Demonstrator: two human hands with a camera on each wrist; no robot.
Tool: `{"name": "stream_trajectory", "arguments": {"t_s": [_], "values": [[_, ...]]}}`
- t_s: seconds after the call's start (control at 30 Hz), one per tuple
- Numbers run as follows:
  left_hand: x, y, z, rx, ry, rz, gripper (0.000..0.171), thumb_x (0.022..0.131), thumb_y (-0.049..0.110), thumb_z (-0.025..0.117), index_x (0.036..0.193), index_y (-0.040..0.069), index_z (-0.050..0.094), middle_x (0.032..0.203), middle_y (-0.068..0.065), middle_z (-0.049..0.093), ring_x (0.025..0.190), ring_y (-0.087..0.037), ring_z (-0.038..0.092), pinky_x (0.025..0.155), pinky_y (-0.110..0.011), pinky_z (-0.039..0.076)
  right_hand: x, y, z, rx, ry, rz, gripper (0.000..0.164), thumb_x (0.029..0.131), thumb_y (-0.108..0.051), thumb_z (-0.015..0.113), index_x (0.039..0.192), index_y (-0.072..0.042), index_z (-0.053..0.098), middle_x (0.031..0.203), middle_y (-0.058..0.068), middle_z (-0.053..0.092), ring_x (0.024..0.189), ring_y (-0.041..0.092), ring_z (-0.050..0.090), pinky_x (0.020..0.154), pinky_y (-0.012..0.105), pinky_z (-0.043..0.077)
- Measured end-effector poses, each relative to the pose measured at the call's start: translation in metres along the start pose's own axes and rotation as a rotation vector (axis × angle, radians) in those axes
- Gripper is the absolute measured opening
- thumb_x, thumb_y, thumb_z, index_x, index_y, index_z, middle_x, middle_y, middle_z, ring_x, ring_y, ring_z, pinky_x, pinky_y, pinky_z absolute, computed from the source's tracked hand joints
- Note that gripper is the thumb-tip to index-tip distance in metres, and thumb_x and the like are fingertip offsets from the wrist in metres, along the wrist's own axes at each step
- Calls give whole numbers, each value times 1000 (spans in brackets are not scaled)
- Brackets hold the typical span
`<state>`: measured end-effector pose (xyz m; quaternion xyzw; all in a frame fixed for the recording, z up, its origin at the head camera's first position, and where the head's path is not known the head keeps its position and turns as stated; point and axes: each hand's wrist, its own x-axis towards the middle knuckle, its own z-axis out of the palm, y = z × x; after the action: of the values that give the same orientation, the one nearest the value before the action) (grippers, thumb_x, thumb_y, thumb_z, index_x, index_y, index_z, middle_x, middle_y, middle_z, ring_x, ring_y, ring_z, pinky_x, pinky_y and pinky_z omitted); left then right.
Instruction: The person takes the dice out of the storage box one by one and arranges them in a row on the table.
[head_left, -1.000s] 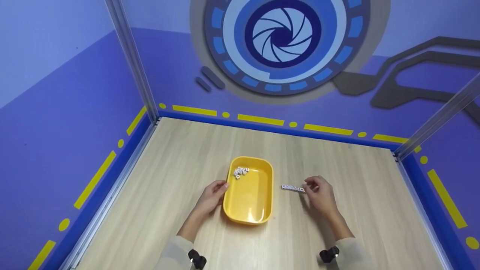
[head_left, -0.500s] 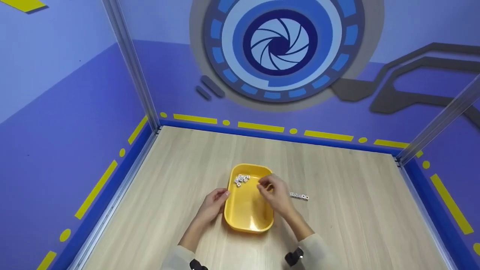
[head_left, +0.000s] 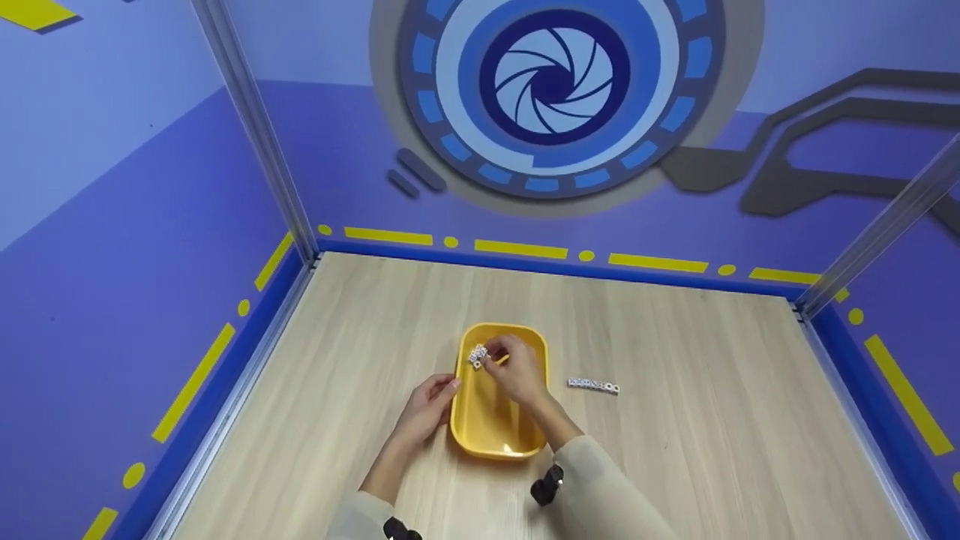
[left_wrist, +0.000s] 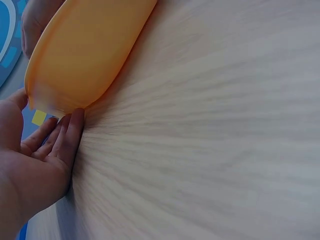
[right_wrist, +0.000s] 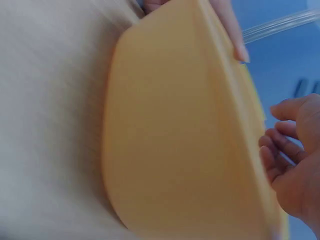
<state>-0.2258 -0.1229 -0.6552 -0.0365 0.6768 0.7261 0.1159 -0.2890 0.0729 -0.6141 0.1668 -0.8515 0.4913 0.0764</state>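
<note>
In the head view, a yellow tray (head_left: 487, 427) stands on the table, with a small pile of white cube beads (head_left: 476, 355) near its far left corner. My left hand (head_left: 426, 409) holds the tray's left side; in the left wrist view the thumb is at the rim and the fingertips touch the outer wall. My right hand (head_left: 516, 371) reaches over the tray, its fingertips beside the pile. A gap shows between its thumb and bent fingers in the right wrist view, with no bead visible there. Right of the tray lies a straight row of similar beads (head_left: 593, 386).
The wooden table (head_left: 712, 420) is bounded by a blue-purple back wall (head_left: 330, 157) and side walls. Metal posts (head_left: 259, 135) stand at the back corners. Light sleeves and dark wrist devices (head_left: 547, 485) are on both arms.
My right hand has left the right end of the bead row and moved left over the tray to the pile. My left hand stays at the tray's left side.
</note>
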Motion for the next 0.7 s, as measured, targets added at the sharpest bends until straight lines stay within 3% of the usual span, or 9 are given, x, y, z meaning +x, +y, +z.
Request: {"name": "stream_trajectory", "arguments": {"t_s": [0.23,0.5,0.7], "values": [[-2,-2,2,-17,-12,22,59,100,42,59,140,1,47,132,-22,57,114,-33,62,86,-39,57,-3,13,22,-79,-13,29,13,87,-9,76,97,-2,70,94,9,65,85,22,61,76,32,53],[-2,-2,4,16,11,9,58,98,46,60,138,5,50,130,-19,59,111,-27,64,84,-36,58,-4,17,26,-194,-72,50,15,89,-11,74,103,-4,72,99,7,63,87,19,59,83,37,52],[-5,-1,1,-1,15,22,56,99,43,60,138,4,50,131,-20,59,112,-30,63,84,-37,58,-2,18,30,-238,-127,55,18,90,-10,72,108,-5,72,103,5,62,91,18,58,88,37,52]]}}
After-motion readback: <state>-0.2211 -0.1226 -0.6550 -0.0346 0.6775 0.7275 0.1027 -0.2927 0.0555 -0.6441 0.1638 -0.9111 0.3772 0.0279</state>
